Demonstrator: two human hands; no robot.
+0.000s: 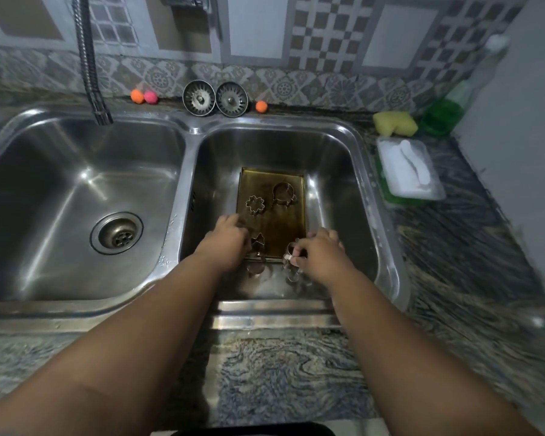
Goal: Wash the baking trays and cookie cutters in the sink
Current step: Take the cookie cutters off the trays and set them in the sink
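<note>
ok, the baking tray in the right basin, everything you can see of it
The baking tray is a shallow rectangular pan, dark golden-brown and metallic-looking, with a thin raised rim. It lies flat on the floor of the right sink basin. Cookie cutters rest on it. The left hand covers its near-left edge.

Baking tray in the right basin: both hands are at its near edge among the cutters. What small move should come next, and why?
Probably lift out the cutter pinched by the right hand, clearing the baking tray. The flower cutter and round cutter lie loose on it, the left hand rests at its near-left corner, and the faucet hose hangs over the other basin.
</note>
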